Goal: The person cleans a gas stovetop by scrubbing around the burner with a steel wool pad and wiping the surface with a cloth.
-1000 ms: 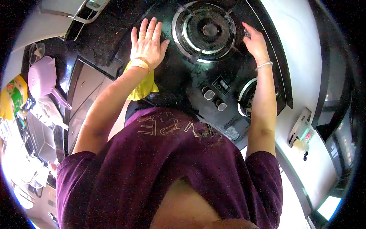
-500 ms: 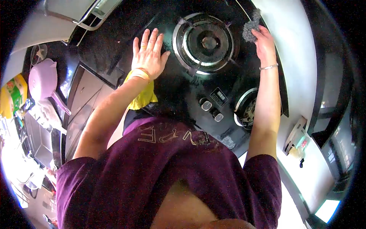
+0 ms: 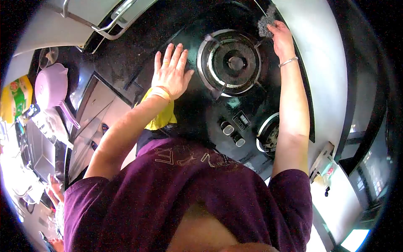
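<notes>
My right hand [image 3: 283, 38] grips a grey mesh scrubber [image 3: 266, 24] on the black cooktop, at its far right edge beside the white wall. Left of the large round burner [image 3: 236, 63], my left hand [image 3: 171, 75] lies flat on the black surface with its fingers spread. A yellow cloth [image 3: 163, 117] hangs below my left wrist, partly hidden by the forearm. Two control knobs [image 3: 233, 134] and a small display [image 3: 241, 120] sit nearer my body. The smaller burner [image 3: 270, 134] is partly covered by my right forearm.
A pink pan [image 3: 51, 86] stands at the left, near a yellow and green package [image 3: 17, 98] and a sink [image 3: 44, 155]. Another person's hand [image 3: 54, 190] shows at the lower left. A metal-handled fixture [image 3: 115, 23] is at the upper left.
The scrubber, hidden a second ago, now shows in my right hand, which has moved farther up along the edge. The view has shifted, and another person's hand shows more clearly at lower left.
</notes>
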`<state>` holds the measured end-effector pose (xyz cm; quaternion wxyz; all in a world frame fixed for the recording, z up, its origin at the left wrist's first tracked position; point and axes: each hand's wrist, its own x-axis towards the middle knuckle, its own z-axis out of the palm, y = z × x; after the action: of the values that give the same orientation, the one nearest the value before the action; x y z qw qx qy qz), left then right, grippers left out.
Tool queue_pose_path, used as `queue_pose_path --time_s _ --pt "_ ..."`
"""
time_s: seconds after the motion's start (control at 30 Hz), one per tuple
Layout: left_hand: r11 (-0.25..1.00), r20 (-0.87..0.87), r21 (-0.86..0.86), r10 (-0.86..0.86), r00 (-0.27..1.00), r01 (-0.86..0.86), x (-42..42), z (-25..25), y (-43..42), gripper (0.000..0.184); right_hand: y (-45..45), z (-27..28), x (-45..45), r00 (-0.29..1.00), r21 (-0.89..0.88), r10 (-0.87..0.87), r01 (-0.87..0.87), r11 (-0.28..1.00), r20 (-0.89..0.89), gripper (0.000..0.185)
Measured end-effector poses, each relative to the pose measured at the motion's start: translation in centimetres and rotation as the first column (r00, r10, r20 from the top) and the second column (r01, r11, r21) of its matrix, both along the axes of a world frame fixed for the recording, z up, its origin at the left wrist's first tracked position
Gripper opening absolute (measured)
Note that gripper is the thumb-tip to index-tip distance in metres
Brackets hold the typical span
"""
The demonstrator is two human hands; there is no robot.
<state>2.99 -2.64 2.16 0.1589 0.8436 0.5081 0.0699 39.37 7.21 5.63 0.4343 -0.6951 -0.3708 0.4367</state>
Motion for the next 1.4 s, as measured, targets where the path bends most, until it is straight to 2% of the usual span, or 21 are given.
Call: queue_pose_path --time_s 0.07,0.13,0.2,0.27,0.3,0.33,0.43,0.47,0.53,0.57,0.6,0.67,0.73,0.8,0.87,0.93,1.0,1.07,1.2,1.33,1.4 --pt "1.0 -0.005 0.009 -0.004 1.0 0.004 0.0 -0.1 0.1 0.063 0.4 0.3 -0.9 0.994 -0.028 -0.036 0.039 0.999 0.099 0.035" --pt "1.0 -0.011 0.015 -0.007 1.0 0.007 0.0 -0.2 0.0 0.063 1.1 -0.4 -1.4 0.983 -0.039 0.155 -0.152 0.988 0.101 0.039" --pt "1.0 -0.001 0.012 0.003 1.0 -0.003 0.0 -0.2 -0.1 0.062 0.5 -0.1 -2.4 0.976 -0.081 0.182 -0.173 0.982 0.122 0.035" --pt "1.0 -0.006 0.027 0.001 1.0 -0.001 0.1 -0.3 0.1 0.062 -0.3 1.5 -3.4 0.822 -0.109 0.185 -0.15 0.983 0.538 0.031" --pt "0.999 0.011 0.037 0.012 1.0 -0.012 0.1 -0.4 0.1 0.062 -1.4 1.3 -3.1 0.815 0.126 -0.017 -0.068 0.99 0.58 0.027" --pt "0.999 0.024 0.041 0.017 1.0 -0.018 0.0 -0.5 -0.1 0.062 -3.3 3.1 -4.1 0.796 0.235 -0.114 -0.036 0.971 0.594 0.027" --pt "0.997 0.064 0.071 0.002 0.998 -0.006 -0.1 -1.2 -0.1 0.06 -11.5 7.5 -8.5 0.851 0.417 -0.236 0.022 0.909 0.469 0.02" --pt "0.996 0.101 0.084 0.009 0.995 -0.018 -0.2 -1.5 -0.2 0.059 -14.8 7.8 -10.2 0.853 0.349 -0.241 0.074 0.934 0.464 0.018" --pt "0.996 0.192 0.092 -0.009 0.981 -0.009 -0.5 -1.7 -0.1 0.058 -21.7 6.8 -14.1 0.983 0.199 -0.096 0.064 0.978 0.157 0.014" --pt "0.995 0.23 0.094 0.01 0.973 -0.032 -0.5 -2.1 0.2 0.058 -24.2 6.4 -16.0 0.938 0.11 0.093 -0.137 0.984 0.334 0.013" --pt "0.995 0.27 0.091 0.022 0.963 -0.048 -0.4 -2.6 0.2 0.058 -25.2 7.0 -17.9 0.898 -0.031 0.334 -0.34 0.94 0.286 0.014" --pt "0.989 0.471 0.14 -0.018 0.882 -0.055 -1.0 -3.0 0.7 0.052 -25.9 4.8 -22.2 0.773 0.178 0.517 -0.604 0.777 0.368 0.011" --pt "0.993 0.652 0.102 -0.017 0.758 -0.066 -2.1 -3.6 1.2 0.047 -25.1 2.1 -26.5 0.708 0.26 0.581 -0.697 0.669 0.402 0.013" --pt "0.898 0.84 -0.439 0.415 0.35 -0.012 -3.2 -3.6 2.0 0.04 -22.9 0.7 -29.7 0.614 0.261 0.569 -0.771 0.581 0.547 0.012" --pt "0.815 0.799 -0.574 0.537 0.272 0.08 -5.0 -1.9 2.6 0.032 -21.4 -1.4 -32.5 0.6 0.27 0.493 -0.764 0.586 0.63 0.016" --pt "0.735 0.735 -0.674 0.656 0.169 0.074 -5.8 0.6 2.3 0.029 -20.8 -2.5 -34.0 0.552 0.319 0.166 -0.674 0.667 0.817 0.027" --pt "0.735 0.736 -0.675 0.665 0.125 0.063 -6.5 0.6 1.7 0.028 -21.3 -2.8 -34.2 0.512 0.253 0.215 -0.695 0.673 0.832 0.038" --pt "0.752 0.751 -0.658 0.654 0.091 0.025 -6.4 1.4 0.4 0.028 -21.9 -2.2 -33.4 0.4 0.001 0.387 -0.697 0.718 0.83 0.037" --pt "0.83 0.82 -0.556 0.542 0.183 0.033 -6.8 1.8 -1.8 0.03 -24.1 0.1 -29.7 0.47 -0.125 0.451 -0.575 0.809 0.759 0.019" --pt "0.868 0.841 -0.496 0.476 0.256 0.017 -7.2 3.1 -3.0 0.035 -25.1 2.0 -23.7 0.616 -0.157 0.307 -0.287 0.945 0.725 0.018" --pt "0.871 0.842 -0.49 0.473 0.259 0.004 -7.2 3.7 -3.1 0.035 -25.4 1.8 -19.5 0.607 0.035 0.035 -0.104 0.994 0.794 0.013"
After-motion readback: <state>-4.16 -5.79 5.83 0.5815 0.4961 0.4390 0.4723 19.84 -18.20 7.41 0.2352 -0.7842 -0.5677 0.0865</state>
